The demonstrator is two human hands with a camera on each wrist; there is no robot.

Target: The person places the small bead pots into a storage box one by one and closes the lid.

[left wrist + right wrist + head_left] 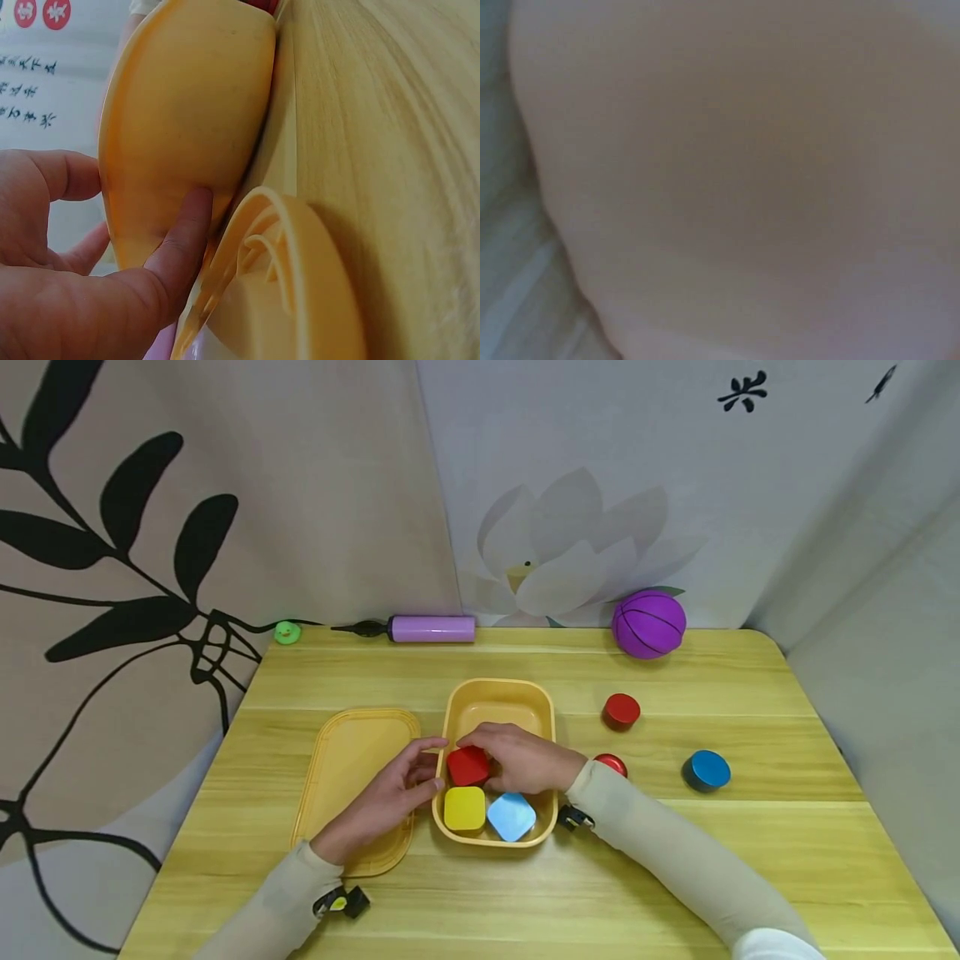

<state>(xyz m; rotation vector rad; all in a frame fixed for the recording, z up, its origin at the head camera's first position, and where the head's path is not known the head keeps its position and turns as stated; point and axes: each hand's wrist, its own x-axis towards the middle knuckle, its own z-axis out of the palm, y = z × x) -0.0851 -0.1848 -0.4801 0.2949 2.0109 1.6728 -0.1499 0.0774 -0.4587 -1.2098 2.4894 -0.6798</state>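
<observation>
Inside the yellow-orange plastic box (498, 689), my right hand (521, 760) grips a red block (468, 766) between thumb and fingers near the left wall. A yellow block (464, 810) and a light blue block (512, 817) lie in the near end of the box. My left hand (393, 789) is at the box's left side. In the left wrist view, its thumb and a fingertip touch the box's outer wall (191, 97). Skin and sleeve fill the right wrist view, which is blurred.
The box's lid (360, 727) lies flat on the left, under my left hand. To the right are a red block (621, 712), a partly hidden red piece (612, 765) and a blue block (706, 771). A purple ball (648, 624), purple pump (432, 629) and green duck (287, 632) line the back edge.
</observation>
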